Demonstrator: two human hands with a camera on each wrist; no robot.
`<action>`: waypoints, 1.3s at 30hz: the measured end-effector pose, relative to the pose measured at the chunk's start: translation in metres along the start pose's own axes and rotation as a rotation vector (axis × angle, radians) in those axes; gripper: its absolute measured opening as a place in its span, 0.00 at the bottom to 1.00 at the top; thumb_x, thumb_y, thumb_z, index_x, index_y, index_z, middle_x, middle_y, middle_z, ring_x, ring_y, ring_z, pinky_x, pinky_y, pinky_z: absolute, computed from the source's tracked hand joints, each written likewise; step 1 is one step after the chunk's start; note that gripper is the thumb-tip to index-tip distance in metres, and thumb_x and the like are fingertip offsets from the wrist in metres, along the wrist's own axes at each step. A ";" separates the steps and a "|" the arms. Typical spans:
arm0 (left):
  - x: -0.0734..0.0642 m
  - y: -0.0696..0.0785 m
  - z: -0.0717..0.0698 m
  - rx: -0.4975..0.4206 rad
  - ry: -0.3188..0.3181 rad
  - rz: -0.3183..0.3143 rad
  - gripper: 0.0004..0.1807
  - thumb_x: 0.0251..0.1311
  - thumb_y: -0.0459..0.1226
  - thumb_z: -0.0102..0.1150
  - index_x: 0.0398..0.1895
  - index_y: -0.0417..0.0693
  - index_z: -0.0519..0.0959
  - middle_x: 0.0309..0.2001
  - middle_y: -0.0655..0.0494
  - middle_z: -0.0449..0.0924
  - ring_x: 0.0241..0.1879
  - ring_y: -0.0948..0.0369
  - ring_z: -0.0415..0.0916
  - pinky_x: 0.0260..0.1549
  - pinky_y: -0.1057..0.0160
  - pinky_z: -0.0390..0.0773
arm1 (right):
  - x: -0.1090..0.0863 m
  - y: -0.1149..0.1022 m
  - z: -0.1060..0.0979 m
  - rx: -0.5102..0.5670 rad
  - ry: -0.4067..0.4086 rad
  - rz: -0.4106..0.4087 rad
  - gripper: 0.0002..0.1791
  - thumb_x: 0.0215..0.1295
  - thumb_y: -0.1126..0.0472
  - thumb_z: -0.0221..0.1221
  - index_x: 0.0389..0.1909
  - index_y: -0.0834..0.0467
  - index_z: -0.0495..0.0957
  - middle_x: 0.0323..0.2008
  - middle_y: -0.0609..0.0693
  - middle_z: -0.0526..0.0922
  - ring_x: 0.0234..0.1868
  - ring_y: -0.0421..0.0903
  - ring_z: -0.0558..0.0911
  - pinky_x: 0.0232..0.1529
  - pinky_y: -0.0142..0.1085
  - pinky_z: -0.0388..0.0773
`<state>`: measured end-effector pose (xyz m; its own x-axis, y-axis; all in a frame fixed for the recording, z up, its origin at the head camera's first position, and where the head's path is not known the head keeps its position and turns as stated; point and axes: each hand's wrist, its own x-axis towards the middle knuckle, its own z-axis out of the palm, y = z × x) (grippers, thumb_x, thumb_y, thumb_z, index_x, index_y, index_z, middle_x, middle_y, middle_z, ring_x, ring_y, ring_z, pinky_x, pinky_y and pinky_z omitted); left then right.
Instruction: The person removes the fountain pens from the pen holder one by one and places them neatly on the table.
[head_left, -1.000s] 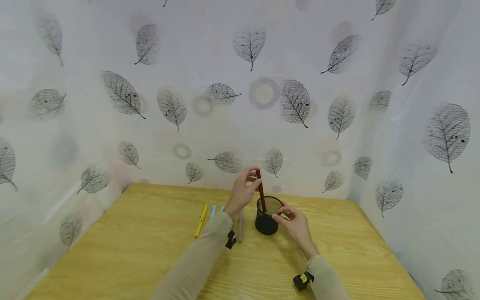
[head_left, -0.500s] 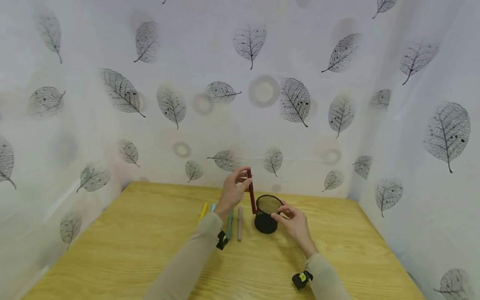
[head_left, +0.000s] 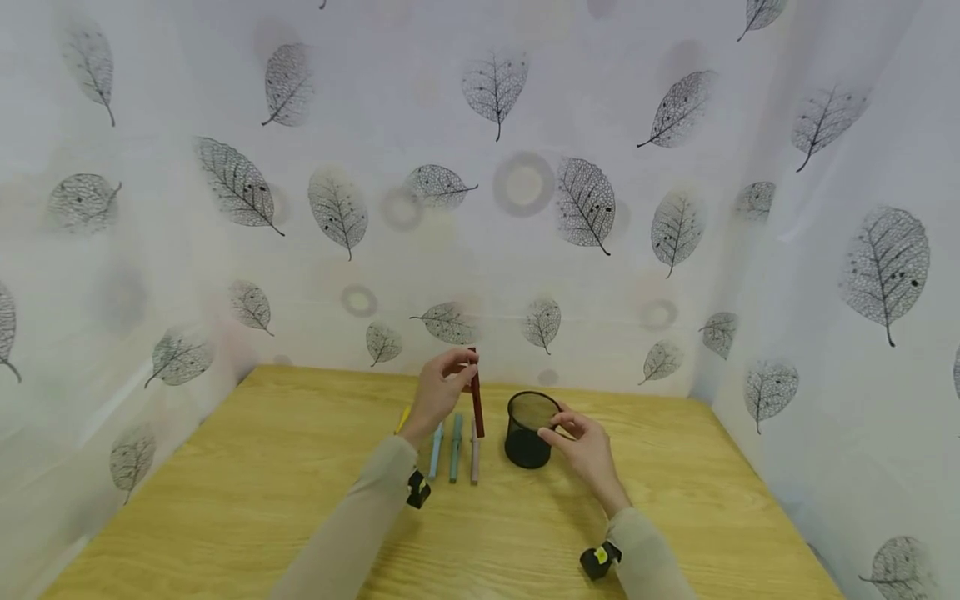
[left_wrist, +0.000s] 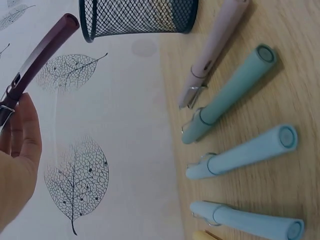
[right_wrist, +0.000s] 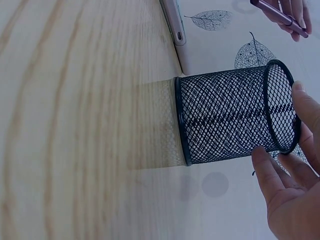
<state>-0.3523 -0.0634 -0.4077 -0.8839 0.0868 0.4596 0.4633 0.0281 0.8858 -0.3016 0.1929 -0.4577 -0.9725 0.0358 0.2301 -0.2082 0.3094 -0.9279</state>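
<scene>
My left hand (head_left: 438, 392) pinches a dark red pen (head_left: 477, 404) near its top and holds it almost upright above the row of pens. In the left wrist view the same pen (left_wrist: 42, 50) is tilted, its clip by the fingers. My right hand (head_left: 588, 454) grips the rim of a black mesh pen holder (head_left: 528, 437), thumb and fingers on either side of the edge. The right wrist view shows the mesh holder (right_wrist: 225, 115) standing on the table with nothing inside.
Left of the holder lie a pinkish-grey pen (left_wrist: 215, 47), a green pen (left_wrist: 232, 92), a light blue pen (left_wrist: 245, 152), another light blue pen (left_wrist: 250, 221) and a yellow pen (head_left: 402, 419). A leaf-print curtain (head_left: 480, 233) hangs behind the wooden table (head_left: 285, 467).
My left hand has drawn the dark red pen out of the mesh holder and carried it left, over the lying pens. The right hand stays at the rim.
</scene>
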 end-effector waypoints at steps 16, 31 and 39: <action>-0.015 -0.013 -0.030 0.017 -0.105 -0.134 0.18 0.61 0.26 0.61 0.55 0.40 0.77 0.51 0.41 0.79 0.46 0.53 0.79 0.39 0.59 0.86 | -0.002 0.001 0.000 -0.015 0.011 -0.013 0.18 0.56 0.58 0.71 0.41 0.67 0.80 0.68 0.57 0.71 0.64 0.58 0.75 0.55 0.43 0.81; -0.019 -0.010 -0.073 0.012 -0.238 -0.288 0.20 0.60 0.32 0.65 0.56 0.40 0.75 0.51 0.47 0.80 0.49 0.51 0.79 0.44 0.61 0.84 | -0.001 0.004 0.002 -0.028 0.010 -0.011 0.18 0.56 0.56 0.71 0.41 0.64 0.81 0.67 0.55 0.72 0.64 0.57 0.75 0.61 0.52 0.76; -0.019 -0.010 -0.093 -0.001 -0.321 -0.295 0.22 0.60 0.30 0.64 0.59 0.39 0.74 0.51 0.50 0.79 0.51 0.48 0.77 0.46 0.61 0.83 | 0.000 0.004 0.001 -0.027 0.009 -0.021 0.17 0.56 0.56 0.71 0.40 0.63 0.81 0.68 0.56 0.71 0.64 0.58 0.75 0.58 0.49 0.78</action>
<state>-0.3463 -0.1575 -0.4192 -0.9136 0.3804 0.1435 0.1937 0.0969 0.9763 -0.3023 0.1934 -0.4621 -0.9668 0.0379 0.2526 -0.2257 0.3361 -0.9144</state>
